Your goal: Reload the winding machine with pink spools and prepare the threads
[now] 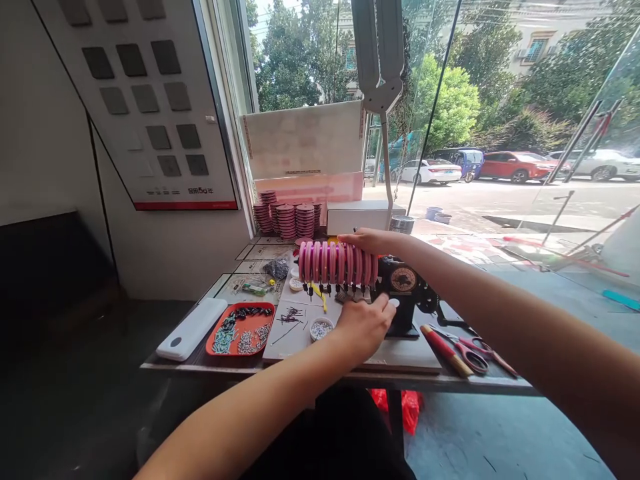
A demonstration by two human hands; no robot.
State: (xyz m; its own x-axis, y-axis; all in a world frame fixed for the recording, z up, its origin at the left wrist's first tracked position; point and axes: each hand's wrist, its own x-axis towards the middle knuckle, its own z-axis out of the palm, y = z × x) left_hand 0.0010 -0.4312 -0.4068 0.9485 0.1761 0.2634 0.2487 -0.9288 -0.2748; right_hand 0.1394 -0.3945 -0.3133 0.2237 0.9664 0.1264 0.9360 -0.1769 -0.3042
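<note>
I see, table L side: orange tray (251,325) w/ small parts, white power bank (191,329) just beside it. Round dish of beads (321,328) near tray's R. R edge: red-handled scissors (470,350), red-grip tool (445,348) just beside. Back: pink disc stacks (286,220), white box (365,215), lamp (379,60). Wall: swatch board (145,93). Red bag (407,407) under table. Red car (517,165) and white car (430,171) outside.

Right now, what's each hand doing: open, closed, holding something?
Left hand: fingers curled beside the black machine; a hold cannot be told.
Right hand: open, resting on the row of pink discs.
</note>
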